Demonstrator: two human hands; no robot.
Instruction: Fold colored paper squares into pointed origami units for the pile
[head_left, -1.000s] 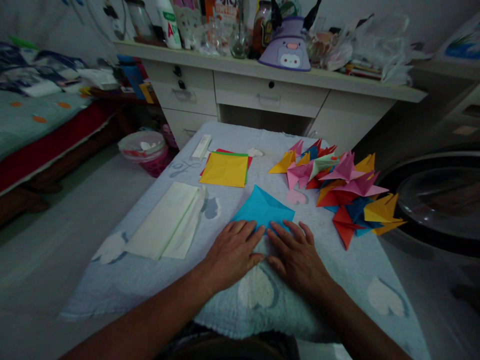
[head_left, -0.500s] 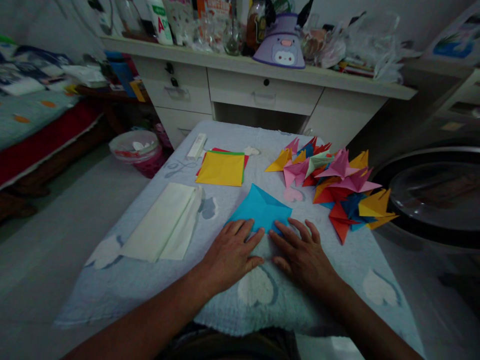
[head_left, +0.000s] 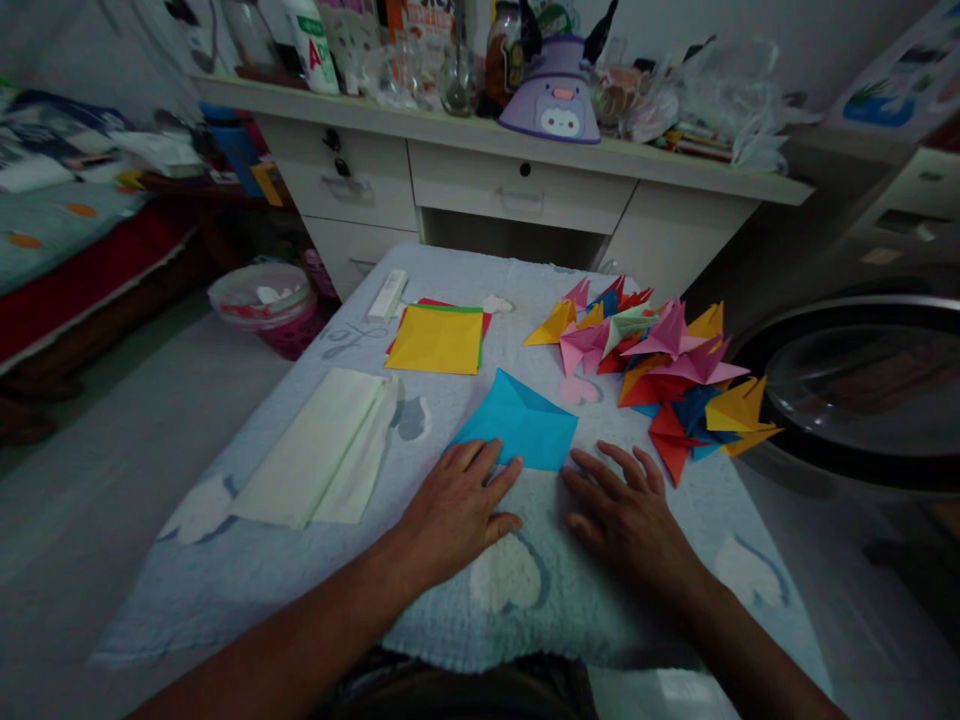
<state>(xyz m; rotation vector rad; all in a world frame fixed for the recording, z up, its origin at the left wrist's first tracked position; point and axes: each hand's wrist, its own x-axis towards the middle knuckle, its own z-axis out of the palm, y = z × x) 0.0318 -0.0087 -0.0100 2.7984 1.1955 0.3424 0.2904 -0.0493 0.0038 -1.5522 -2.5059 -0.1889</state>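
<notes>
A folded blue paper [head_left: 519,425] lies flat on the pale blue towel-covered table [head_left: 450,610]. My left hand [head_left: 457,505] rests flat, fingers spread, with its fingertips on the paper's near left edge. My right hand [head_left: 628,510] lies flat and open on the cloth just right of the paper's near corner, not on it. A pile of folded coloured paper pieces [head_left: 660,375] sits to the right of the blue paper.
A stack of square papers, yellow on top [head_left: 436,340], lies at the back, with a white stick-shaped object [head_left: 387,294] beside it. A folded white sheet [head_left: 322,450] lies left. Beyond stand a drawer desk [head_left: 517,190], a pink bin [head_left: 262,300] and a bed [head_left: 60,250].
My right hand slid to the right, off the blue paper's near edge. My left hand stayed on the paper. The view drifted slightly.
</notes>
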